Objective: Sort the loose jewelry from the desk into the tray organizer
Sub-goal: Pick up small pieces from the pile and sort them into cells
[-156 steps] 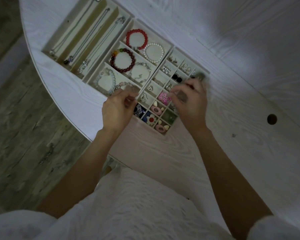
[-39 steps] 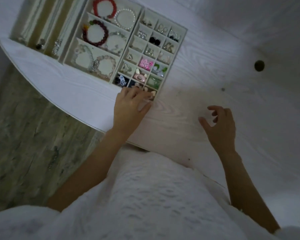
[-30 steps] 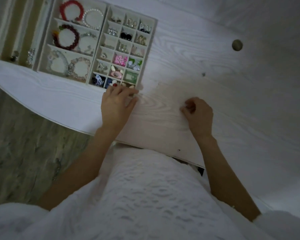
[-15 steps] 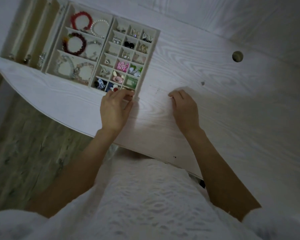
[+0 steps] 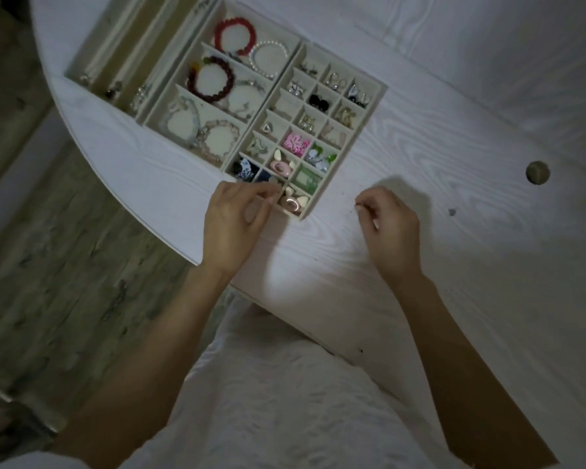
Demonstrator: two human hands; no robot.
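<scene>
since half a second before, the right hand [image 5: 391,228] had lifted off the bench [image 5: 454,265], fingers pinched on something too small to identify. the left hand [image 5: 232,221] touched the tray organizer [image 5: 374,106]'s near corner, fingers curled. open bench lay rightward; the curved edge ran close beneath the left wrist.

The big white bench [image 5: 454,137] has wavy wood lines all over its top and a curved front edge. A small round hole [image 5: 537,172] sits in it on the right. A cream tray organizer [image 5: 376,106] with many little boxes lies flat on the bench near the curved edge. The right hand [image 5: 391,228] rests on the bare top just beside the tray's near corner.
</scene>
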